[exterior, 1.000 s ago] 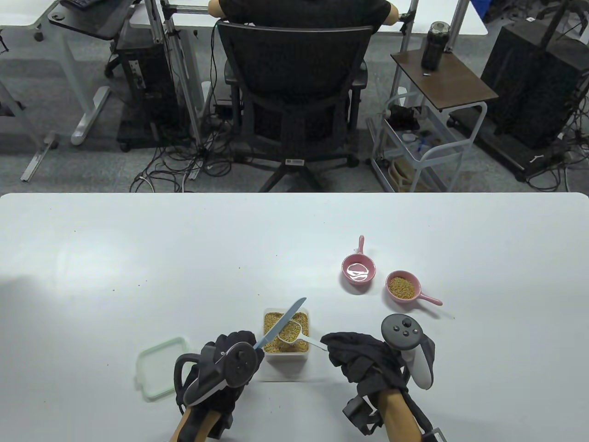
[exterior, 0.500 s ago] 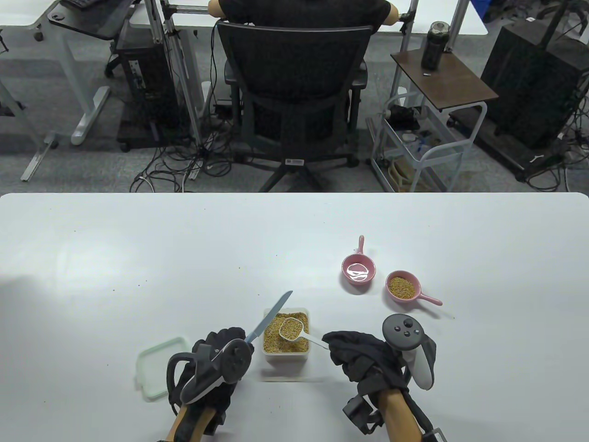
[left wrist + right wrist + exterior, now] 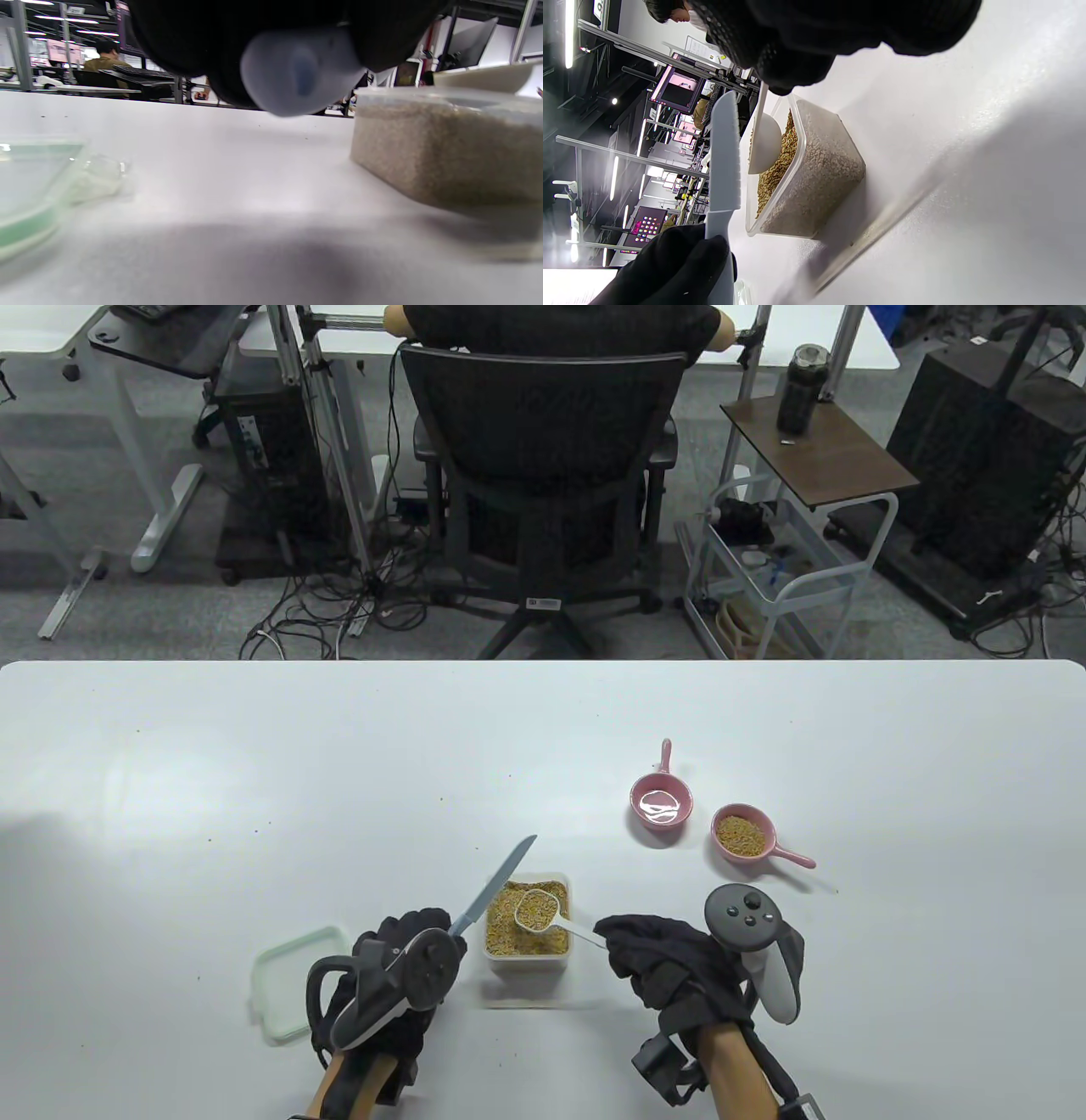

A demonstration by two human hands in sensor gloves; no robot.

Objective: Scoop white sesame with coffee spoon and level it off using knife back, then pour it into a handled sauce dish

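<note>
A clear plastic tub (image 3: 527, 957) (image 3: 814, 178) (image 3: 445, 148) of sesame stands at the near middle of the table. My right hand (image 3: 649, 954) pinches the handle of a white coffee spoon (image 3: 536, 909) (image 3: 763, 144), whose bowl is filled level with sesame and hangs over the tub. My left hand (image 3: 399, 963) (image 3: 670, 267) grips a pale blue knife (image 3: 496, 884) (image 3: 723, 156); its blade points up and right, just left of the tub. An empty pink handled sauce dish (image 3: 660, 802) and a second pink dish (image 3: 747, 833) holding sesame sit to the far right.
The tub's green-rimmed lid (image 3: 293, 980) (image 3: 29, 195) lies left of my left hand. A few stray grains dot the table (image 3: 254, 780). Beyond the far edge a person sits in a black office chair (image 3: 543, 475).
The knife has swept off the spoon and swung left, clear of the tub, with my left hand drawing back. The spoon's sesame now lies level. My right hand has hardly moved.
</note>
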